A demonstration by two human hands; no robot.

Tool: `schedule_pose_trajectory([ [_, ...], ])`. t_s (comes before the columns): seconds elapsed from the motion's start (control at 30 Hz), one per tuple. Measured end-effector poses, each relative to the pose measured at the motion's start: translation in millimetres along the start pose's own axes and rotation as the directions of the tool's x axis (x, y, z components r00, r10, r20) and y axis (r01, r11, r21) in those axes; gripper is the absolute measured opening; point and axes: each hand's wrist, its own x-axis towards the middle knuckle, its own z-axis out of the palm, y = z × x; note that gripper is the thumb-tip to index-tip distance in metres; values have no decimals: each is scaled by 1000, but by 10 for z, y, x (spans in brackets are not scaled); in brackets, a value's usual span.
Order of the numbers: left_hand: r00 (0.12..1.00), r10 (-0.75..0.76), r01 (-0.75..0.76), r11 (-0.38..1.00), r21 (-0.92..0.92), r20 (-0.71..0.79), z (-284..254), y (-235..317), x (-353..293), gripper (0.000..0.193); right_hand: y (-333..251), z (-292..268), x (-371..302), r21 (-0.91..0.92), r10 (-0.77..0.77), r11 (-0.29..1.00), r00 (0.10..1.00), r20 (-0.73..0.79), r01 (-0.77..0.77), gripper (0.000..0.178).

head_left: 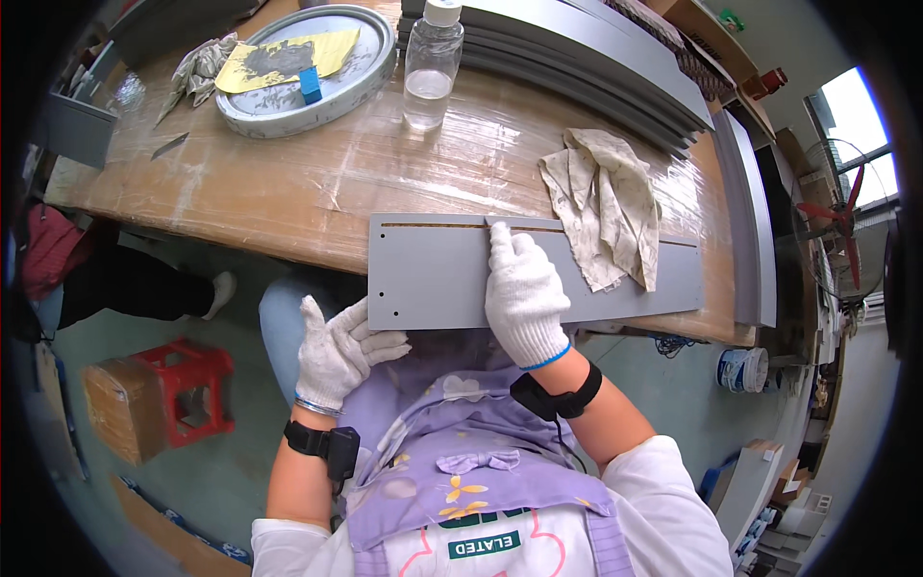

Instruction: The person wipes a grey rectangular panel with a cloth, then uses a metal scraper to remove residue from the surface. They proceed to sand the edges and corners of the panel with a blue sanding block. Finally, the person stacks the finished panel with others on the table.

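Observation:
A long grey panel lies at the table's front edge, its near edge overhanging toward my lap. It has a narrow slot with a brown inside along its far side and small dark holes at its left end. My right hand, in a white knitted glove, rests on the panel with its fingers drawn together at the slot. A thin grey edge shows by the fingertips; what it belongs to I cannot make out. My left hand, gloved too, is open, palm up, fingers at the panel's lower left corner. A stained cloth lies over the panel's right part.
Behind stand a clear bottle and a round grey lid bearing a yellow sheet smeared with grey paste and a blue block. Stacked grey panels fill the back right. Left, a person's leg and red stool.

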Motion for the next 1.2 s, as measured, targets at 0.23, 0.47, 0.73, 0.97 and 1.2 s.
schedule_pose_trajectory([
  [0.23, 999, 27, -29, 999, 34, 34, 26, -35, 54, 102, -424, -203, -284, 506, -348, 825, 932, 105, 251, 42],
  [0.47, 718, 683, -423, 579, 697, -132, -49, 73, 48, 54, 704, -373, -604, 381, -134, 920, 988, 82, 94, 40],
  [0.73, 740, 484, -533, -3, 846, 468, 1875, -200, 520, 71, 2881, -564, -1060, 120, 663, 741, 692, -288, -660, 31],
  [0.97, 753, -146, -583, -599, 549, 642, 2891, -1113, 1576, 79, 3276, -501, -1139, 96, 617, 786, 764, -186, -611, 26],
  [1.2, 819, -142, -391, -848, 358, 556, 2772, -1225, 2580, 33, 3381, -531, -887, 105, 631, 776, 764, -136, -622, 22],
])
